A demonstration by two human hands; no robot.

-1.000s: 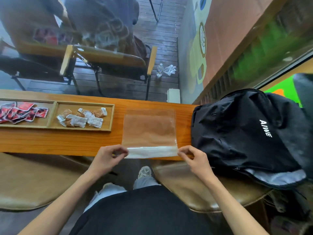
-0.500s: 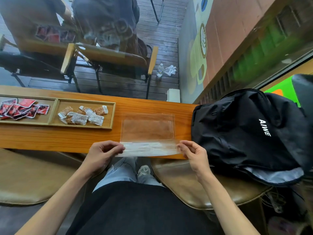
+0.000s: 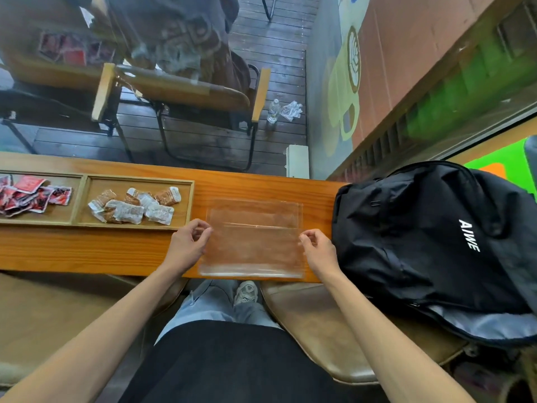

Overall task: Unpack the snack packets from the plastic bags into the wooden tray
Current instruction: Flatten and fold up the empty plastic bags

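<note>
Now we are pinching the clear flat plastic bag (image 3: 252,237) at its side edges, left hand (image 3: 186,245) and right hand (image 3: 318,251) fingers grasping it, long axis running nine to three. It is lying empty on the orange wooden bench (image 3: 87,251); the light wooden tray (image 3: 186,205) holding snack packets (image 3: 133,205) sits at ten o'clock. The black backpack (image 3: 421,242) reads "AIWE".

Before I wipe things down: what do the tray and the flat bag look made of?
Tray: pale wood, matte, grain showing, probably unvarnished. Flat bag: thin clear plastic film, glossy; the tabletop shows through it.
</note>
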